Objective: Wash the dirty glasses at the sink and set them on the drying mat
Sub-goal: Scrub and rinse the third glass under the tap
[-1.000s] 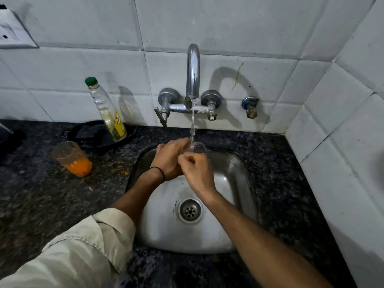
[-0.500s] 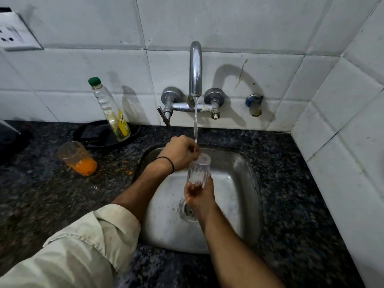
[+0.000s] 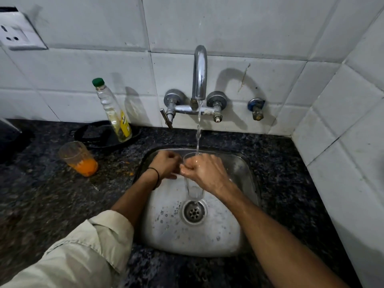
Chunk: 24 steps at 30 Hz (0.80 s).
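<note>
Stainless-steel sink (image 3: 218,235), set into a dark speckled stone countertop (image 3: 52,194), is receiving a thin stream of water (image 3: 199,129) that is falling from the chrome wall tap (image 3: 200,73). A clear glass tumbler (image 3: 194,188) is standing upright in the air at the back half of the basin, its base hanging just above the drain (image 3: 194,212) and its rim sitting under the stream. The right hand (image 3: 204,172) is gripping the tumbler's upper part, with fingers curled round it and water running over the knuckles. The left hand (image 3: 164,165), wearing a black wristband (image 3: 154,175), is lying just beside the right hand with its fingers curled in; whether it is touching or holding the tumbler cannot be told. A pale rolled sleeve (image 3: 83,252) is covering the left forearm near the front edge of the countertop.

A second glass (image 3: 80,161), holding orange residue at its bottom, is standing on the countertop left of the sink, well apart from the hands. Behind it, near the back edge, a clear bottle (image 3: 113,113) with a green cap and yellow label is standing on a round black tray (image 3: 97,134). A white wall socket (image 3: 14,36) is showing at the upper left on the tiled wall, and a blue-topped valve (image 3: 256,107) is projecting from the tiles right of the tap.
</note>
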Motion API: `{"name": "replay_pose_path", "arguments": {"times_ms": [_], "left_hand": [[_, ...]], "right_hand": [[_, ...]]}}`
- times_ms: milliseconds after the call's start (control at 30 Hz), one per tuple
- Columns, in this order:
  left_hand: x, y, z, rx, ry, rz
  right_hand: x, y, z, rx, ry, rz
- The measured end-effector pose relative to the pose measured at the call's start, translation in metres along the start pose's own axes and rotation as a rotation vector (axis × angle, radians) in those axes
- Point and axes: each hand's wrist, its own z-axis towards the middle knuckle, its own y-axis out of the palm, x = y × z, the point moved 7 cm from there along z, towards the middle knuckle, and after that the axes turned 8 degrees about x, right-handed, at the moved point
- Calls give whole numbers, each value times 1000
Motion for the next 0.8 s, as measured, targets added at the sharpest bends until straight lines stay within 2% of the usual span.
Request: {"name": "replay_pose_path", "arguments": {"times_ms": [100, 267, 367, 467, 600, 700, 800], "left_hand": [[36, -22, 17, 211, 115, -166], [79, -35, 37, 334, 213, -142], [83, -43, 47, 471, 296, 108], [92, -39, 43, 527, 379, 395], [97, -39, 39, 541, 404, 484], [72, -36, 38, 384, 350, 288], [30, -21, 11, 193, 127, -213]], "right_hand": [[-13, -19, 4, 18, -135, -80], [-18, -42, 13, 122, -190, -113], [-18, -51, 19, 168, -191, -114], [-17, -54, 25, 178, -175, -94], [-12, -59, 30, 241, -122, 28], [8, -59, 30, 323, 41, 289], [34, -46, 21, 386, 374, 731]]}}
